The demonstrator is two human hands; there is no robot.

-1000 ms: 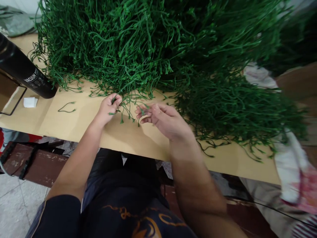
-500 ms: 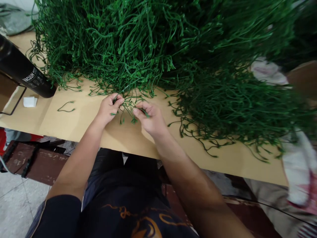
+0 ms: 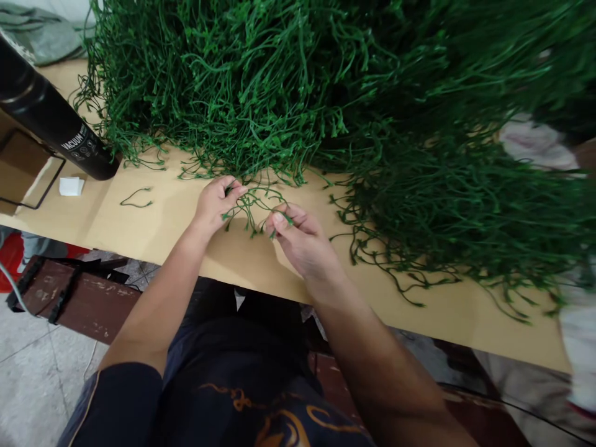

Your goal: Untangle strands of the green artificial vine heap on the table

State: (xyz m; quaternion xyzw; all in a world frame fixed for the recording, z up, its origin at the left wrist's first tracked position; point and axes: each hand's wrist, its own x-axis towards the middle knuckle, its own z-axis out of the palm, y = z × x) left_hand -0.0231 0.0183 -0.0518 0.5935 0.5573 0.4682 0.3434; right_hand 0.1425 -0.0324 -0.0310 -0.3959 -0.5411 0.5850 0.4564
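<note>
A big heap of green plastic plant stems covers the back and right of a tan table. At its near edge my left hand is closed in a pinch on a small bunch of green stems. My right hand is just to the right, its thumb and fingers pinched on the tip of one stem from the same bunch. Both hands rest low over the tabletop, a short gap between them.
A black vacuum flask lies at the left of the table, with a small white block beside it. One loose green stem lies alone on the table. White and pink cloth shows at the right.
My right hand went from open fingers to a pinch on a stem tip and drew slightly back toward me. My left hand kept its hold. The view shifted a little.
</note>
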